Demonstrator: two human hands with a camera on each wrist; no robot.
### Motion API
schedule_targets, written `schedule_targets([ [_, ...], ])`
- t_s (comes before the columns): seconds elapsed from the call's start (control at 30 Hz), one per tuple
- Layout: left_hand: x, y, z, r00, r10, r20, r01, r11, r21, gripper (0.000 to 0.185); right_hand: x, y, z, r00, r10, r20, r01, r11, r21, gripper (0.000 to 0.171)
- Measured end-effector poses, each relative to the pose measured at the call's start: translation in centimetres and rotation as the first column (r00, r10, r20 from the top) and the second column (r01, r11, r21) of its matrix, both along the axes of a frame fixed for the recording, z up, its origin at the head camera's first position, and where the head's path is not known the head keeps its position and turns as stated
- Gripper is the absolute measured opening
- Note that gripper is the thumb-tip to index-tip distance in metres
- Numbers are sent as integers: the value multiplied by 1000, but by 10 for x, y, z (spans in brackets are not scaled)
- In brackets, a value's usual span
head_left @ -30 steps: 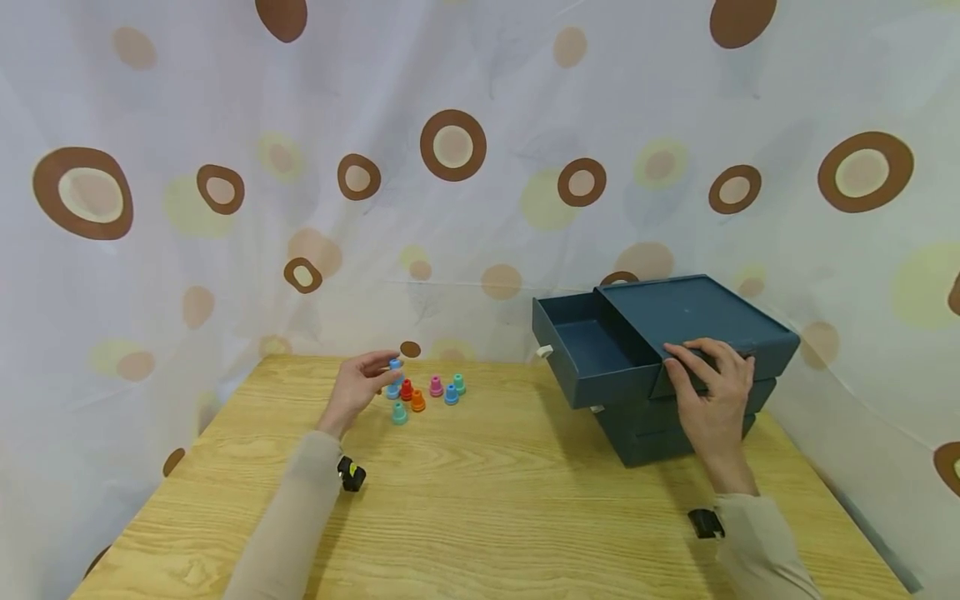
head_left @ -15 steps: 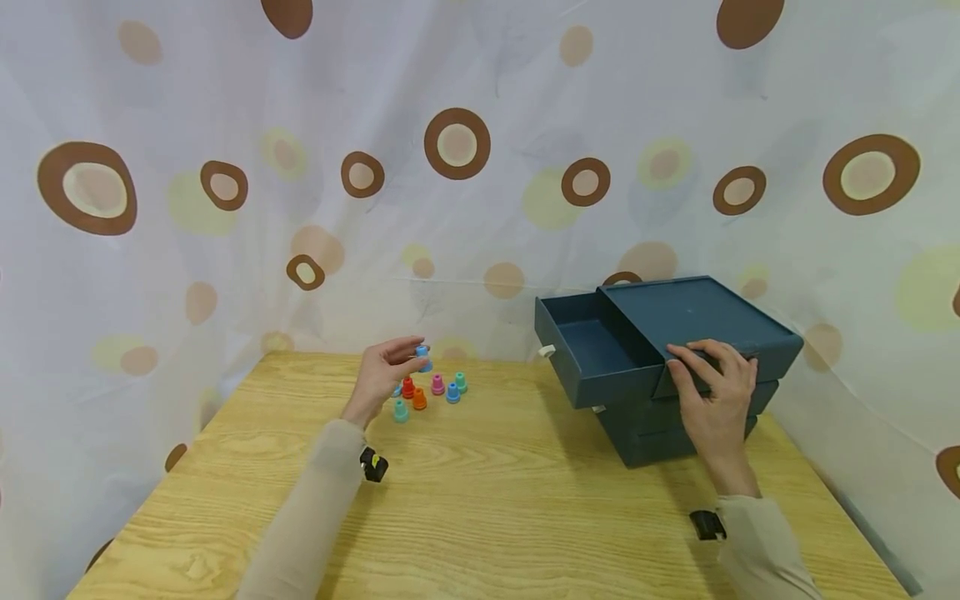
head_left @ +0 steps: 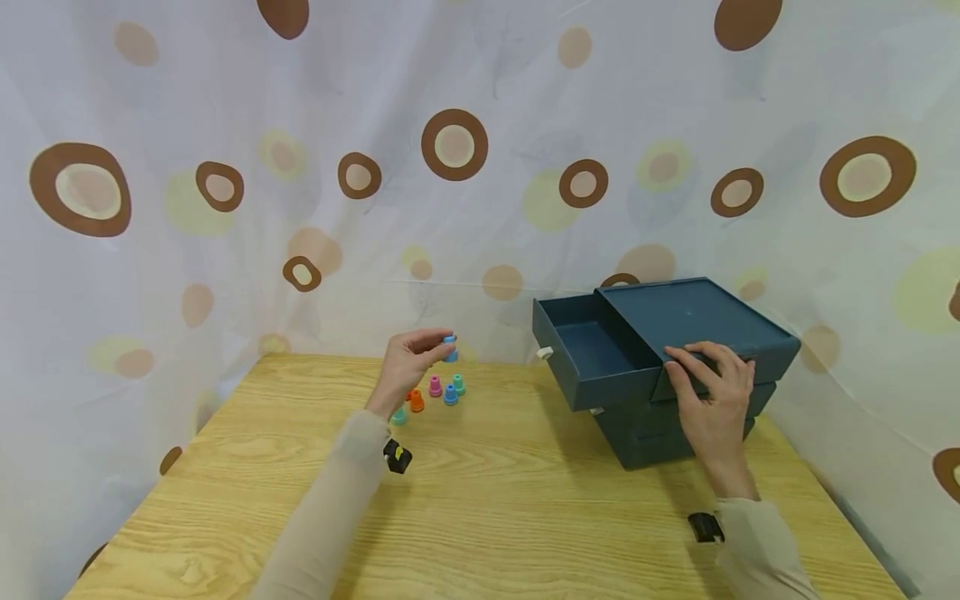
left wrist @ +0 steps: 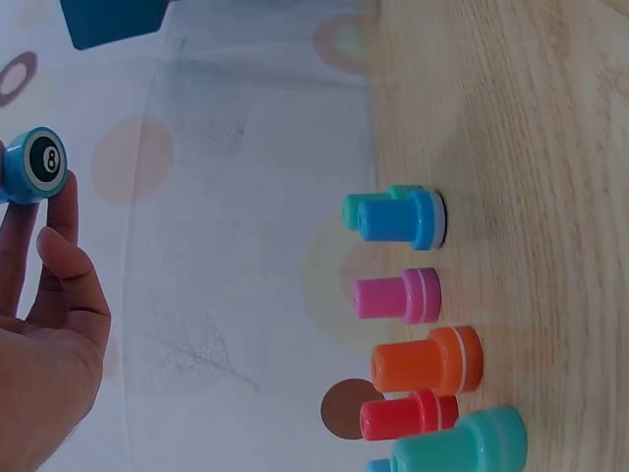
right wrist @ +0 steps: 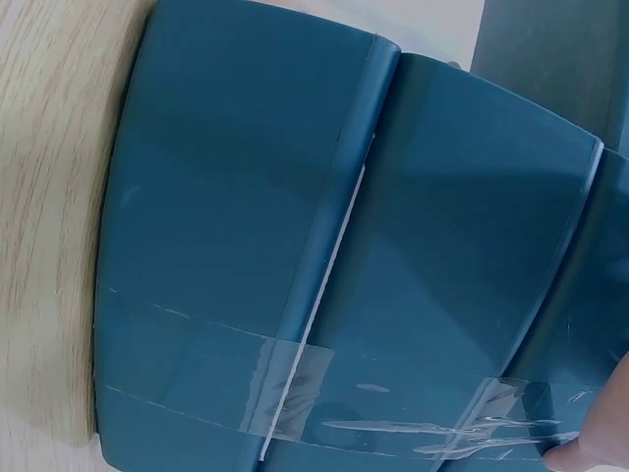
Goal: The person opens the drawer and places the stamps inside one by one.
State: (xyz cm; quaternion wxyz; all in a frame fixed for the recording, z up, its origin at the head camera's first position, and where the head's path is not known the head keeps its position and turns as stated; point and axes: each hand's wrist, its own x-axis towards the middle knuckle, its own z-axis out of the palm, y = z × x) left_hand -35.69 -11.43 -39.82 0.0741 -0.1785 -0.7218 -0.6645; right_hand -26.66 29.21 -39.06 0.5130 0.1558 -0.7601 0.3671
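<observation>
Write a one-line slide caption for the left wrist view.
Left hand pinches a blue stamp marked 8, above colourful stamps standing on the wooden table.

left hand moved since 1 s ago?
Yes. The left hand, pinching a blue stamp, has shifted right toward the open drawer, judged against the stamps on the table.

Stamps [head_left: 435, 390] stand at the table's [head_left: 480, 500] back — drawer box [head_left: 675, 367] to their right.
</observation>
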Motion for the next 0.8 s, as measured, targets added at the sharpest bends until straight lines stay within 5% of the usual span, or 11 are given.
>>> schedule_targets([
  [0.47,-2,29,21,997,-56,-52,56,998,-6,30,-2,2,-1,999,-1,-39,0,1000,-23,18],
  [0.8,-4,37,26,995,-68,-68,69,997,21,32,-1,-1,0,1000,-3,-30,3,1000,-14,18],
])
